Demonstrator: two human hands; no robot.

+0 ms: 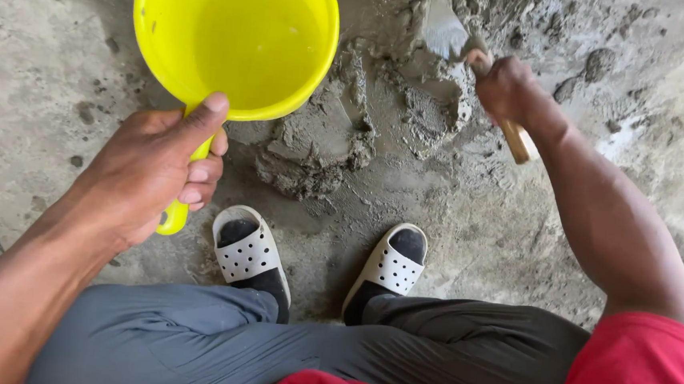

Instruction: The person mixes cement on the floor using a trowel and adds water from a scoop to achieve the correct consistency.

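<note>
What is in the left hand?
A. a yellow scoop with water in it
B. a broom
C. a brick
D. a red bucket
A: the left hand grips the handle of a yellow scoop holding water, above the wet cement; the right hand holds a trowel.

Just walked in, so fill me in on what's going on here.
A person squats over a heap of wet grey mortar on a concrete floor. The left hand grips the handle of a yellow scoop holding water, held above the heap's edge. The right hand holds a wooden-handled trowel, its blade in the mortar. Both feet wear white sandals just short of the heap.
</note>
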